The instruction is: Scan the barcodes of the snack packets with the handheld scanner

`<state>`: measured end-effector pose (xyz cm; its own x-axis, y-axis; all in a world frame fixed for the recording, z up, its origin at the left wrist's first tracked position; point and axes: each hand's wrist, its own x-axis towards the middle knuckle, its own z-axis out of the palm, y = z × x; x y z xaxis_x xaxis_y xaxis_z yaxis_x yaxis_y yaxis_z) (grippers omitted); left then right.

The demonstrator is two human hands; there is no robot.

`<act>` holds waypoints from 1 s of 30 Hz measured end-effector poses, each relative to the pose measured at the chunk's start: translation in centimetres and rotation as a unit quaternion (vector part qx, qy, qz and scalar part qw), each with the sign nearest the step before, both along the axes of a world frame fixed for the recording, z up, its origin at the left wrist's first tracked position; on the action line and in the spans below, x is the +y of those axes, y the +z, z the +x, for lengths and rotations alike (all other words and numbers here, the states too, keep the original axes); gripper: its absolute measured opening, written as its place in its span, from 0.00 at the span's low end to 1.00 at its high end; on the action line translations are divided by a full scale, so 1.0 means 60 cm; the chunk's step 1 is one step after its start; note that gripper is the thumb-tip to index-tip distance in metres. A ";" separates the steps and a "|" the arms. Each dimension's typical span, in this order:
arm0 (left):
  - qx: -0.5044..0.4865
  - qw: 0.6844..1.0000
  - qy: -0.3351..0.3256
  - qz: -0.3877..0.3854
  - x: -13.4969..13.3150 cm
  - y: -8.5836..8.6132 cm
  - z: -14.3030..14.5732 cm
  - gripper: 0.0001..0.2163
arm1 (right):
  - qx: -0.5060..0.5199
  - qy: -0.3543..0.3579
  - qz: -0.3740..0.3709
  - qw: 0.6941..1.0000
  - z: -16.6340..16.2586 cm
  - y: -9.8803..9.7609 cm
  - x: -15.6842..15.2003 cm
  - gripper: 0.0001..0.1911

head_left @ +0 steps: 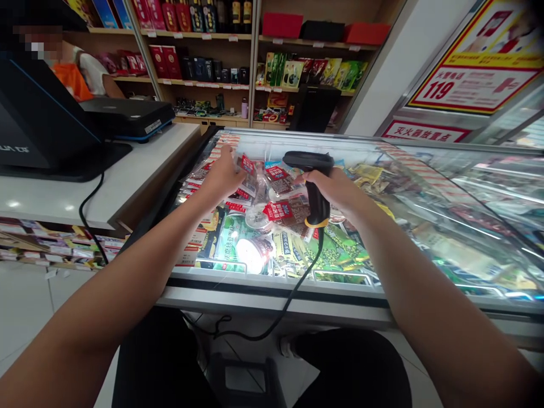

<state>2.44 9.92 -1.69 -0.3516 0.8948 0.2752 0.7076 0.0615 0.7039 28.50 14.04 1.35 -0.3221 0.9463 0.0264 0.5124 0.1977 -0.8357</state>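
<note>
My right hand (338, 187) is wrapped round the grip of a black barcode scanner (318, 198) with a yellow base, held above an open-topped freezer case (255, 288). A black cable hangs from the grip towards the floor. Over the left part of the case, my left hand (223, 174) has its fingers curled down among red-labelled clear packs (247, 164); what it pinches is hidden. Below the scanner lies another red-and-brown pack (283, 211). A round clear-lidded cup (258, 218) and a brightly lit tub (254, 253) sit closer to me, beside green bags (338, 249).
To the left, a counter (157, 164) carries a black terminal (46, 124) with a dangling cable. Behind it a person in a white top (91, 68) is partly visible. Shelves (204, 82) with boxes and bottles line the back. A stool (244, 377) stands between my legs.
</note>
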 end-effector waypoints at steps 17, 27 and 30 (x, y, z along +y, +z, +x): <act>0.343 0.900 -0.254 -0.087 -0.034 -0.032 0.063 0.24 | 0.100 0.002 -0.124 0.987 0.004 -0.036 0.044 0.15; 0.343 0.900 -0.252 -0.094 -0.032 -0.033 0.062 0.27 | 0.110 0.004 -0.079 0.991 0.007 -0.033 0.043 0.20; 0.357 0.894 -0.254 -0.097 -0.035 -0.031 0.065 0.27 | 0.105 0.006 -0.101 0.989 0.009 -0.038 0.045 0.20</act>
<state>6.34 7.84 -3.58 0.3167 0.9443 0.0900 0.9434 -0.3234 0.0731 29.02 16.77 -0.95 -0.3414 0.9350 -0.0959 0.3209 0.0201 -0.9469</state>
